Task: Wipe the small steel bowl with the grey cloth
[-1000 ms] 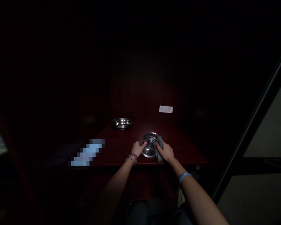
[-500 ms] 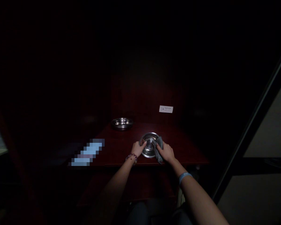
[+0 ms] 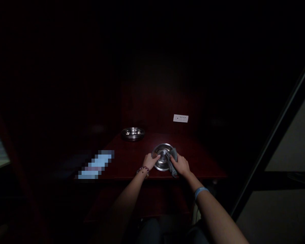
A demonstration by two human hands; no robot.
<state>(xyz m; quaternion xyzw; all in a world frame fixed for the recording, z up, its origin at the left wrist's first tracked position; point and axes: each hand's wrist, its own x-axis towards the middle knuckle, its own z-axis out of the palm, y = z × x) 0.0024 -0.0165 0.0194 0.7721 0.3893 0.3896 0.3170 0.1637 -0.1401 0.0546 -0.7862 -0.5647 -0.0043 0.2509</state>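
Observation:
A shiny round metal bowl [image 3: 162, 165] is tilted toward me above the front of the dark red desk [image 3: 198, 162]. My left hand [image 3: 149, 160] grips its left rim, the thumb lying over the inside and the fingers hidden behind. On the right side, my right hand [image 3: 181, 164] is closed on a grey cloth [image 3: 171, 166] that lies over the bowl's right rim and hangs down below it. Whether the bowl's underside rests on the desk I cannot tell.
Farther back on the left stand several nested metal bowls [image 3: 133, 134]. A white power socket [image 3: 180, 118] is set in the back panel. A bright pixelated patch [image 3: 96, 165] lies on the desk's left. The surroundings are very dark.
Almost nothing differs. The whole view has shifted very slightly; both hands keep their hold on the bowl and the cloth.

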